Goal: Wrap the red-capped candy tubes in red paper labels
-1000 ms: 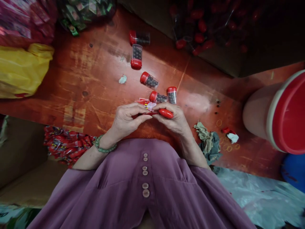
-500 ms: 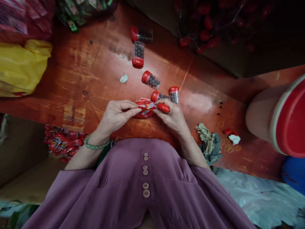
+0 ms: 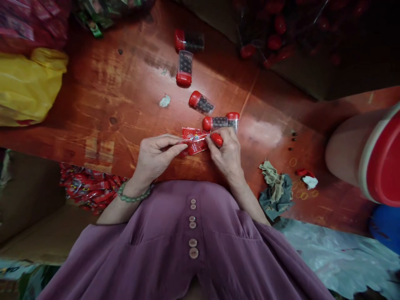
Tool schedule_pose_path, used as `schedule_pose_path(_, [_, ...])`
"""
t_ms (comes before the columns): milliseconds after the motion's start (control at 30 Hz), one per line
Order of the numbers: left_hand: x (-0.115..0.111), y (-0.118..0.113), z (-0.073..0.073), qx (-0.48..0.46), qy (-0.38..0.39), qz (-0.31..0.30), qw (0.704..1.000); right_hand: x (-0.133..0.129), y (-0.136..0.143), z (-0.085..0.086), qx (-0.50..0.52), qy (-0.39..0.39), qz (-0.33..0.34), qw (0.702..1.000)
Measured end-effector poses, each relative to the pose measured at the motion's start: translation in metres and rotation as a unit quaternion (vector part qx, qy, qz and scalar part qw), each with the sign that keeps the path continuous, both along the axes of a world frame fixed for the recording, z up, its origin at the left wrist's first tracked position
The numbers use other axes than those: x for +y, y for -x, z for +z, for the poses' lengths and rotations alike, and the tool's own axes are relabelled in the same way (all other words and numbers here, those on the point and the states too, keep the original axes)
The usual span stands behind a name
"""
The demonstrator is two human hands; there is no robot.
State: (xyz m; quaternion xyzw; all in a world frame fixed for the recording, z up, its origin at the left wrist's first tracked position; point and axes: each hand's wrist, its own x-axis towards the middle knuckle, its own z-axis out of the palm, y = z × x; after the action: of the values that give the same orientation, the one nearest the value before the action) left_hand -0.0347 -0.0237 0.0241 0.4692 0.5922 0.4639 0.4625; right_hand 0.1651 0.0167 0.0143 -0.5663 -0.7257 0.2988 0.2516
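Observation:
Between my hands is a small red printed plastic packet point(image 3: 196, 143), partly transparent and lying nearly flat. My left hand point(image 3: 159, 156), with a green bead bracelet at the wrist, pinches the packet's left edge between thumb and fingers. My right hand point(image 3: 227, 152) is closed at the packet's right edge. A rounded red cap point(image 3: 216, 140) pokes out from its fingers; whatever is attached to it is hidden in the palm. Just beyond, a red-capped clear tube of dark balls point(image 3: 215, 122) lies against another red-capped tube point(image 3: 233, 118).
More tubes point(image 3: 201, 103) lie farther up the red table point(image 3: 134, 91). Left: a yellow bag point(image 3: 29, 89) and a box of red packets point(image 3: 89, 185). Right: a crumpled cloth point(image 3: 276, 189), rubber bands, small dark balls and a red-lidded bucket point(image 3: 346, 150). A box of red-capped items point(image 3: 281, 41) stands upper right.
The packet has been spread flatter between my hands, its printed face now showing more. My right hand has turned slightly, its fingers curling more tightly. The whole view has shifted a little.

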Motion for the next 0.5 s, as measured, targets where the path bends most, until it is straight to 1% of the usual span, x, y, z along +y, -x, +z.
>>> schedule_pose_path(67, [-0.001,0.000,-0.001,-0.015,0.016,-0.004,1.000,0.000,-0.003,0.010,0.076,0.003,0.008,0.997])
schedule_pose_path(133, [-0.003,-0.001,-0.002,-0.023,0.022,-0.016,0.999,0.000,-0.003,0.020,0.142,0.035,0.038,0.989])
schedule_pose_path(233, [-0.004,-0.004,-0.002,-0.033,0.016,-0.033,0.999,0.000,0.002,0.030,0.171,0.078,0.109,0.976])
schedule_pose_path(300, [-0.005,-0.005,-0.001,-0.048,0.022,-0.035,0.998,0.001,0.007,0.031,0.177,0.087,0.143,0.970])
schedule_pose_path(367, [-0.005,-0.006,-0.002,-0.076,0.041,-0.039,0.996,0.000,0.010,0.030,0.189,0.085,0.154,0.966])
schedule_pose_path(433, [-0.006,-0.005,-0.004,-0.105,0.065,-0.066,0.990,0.001,0.010,0.028,0.195,0.078,0.154,0.965])
schedule_pose_path(500, [-0.006,-0.003,-0.007,-0.122,0.082,-0.108,0.983,0.001,0.009,0.026,0.186,0.075,0.156,0.967])
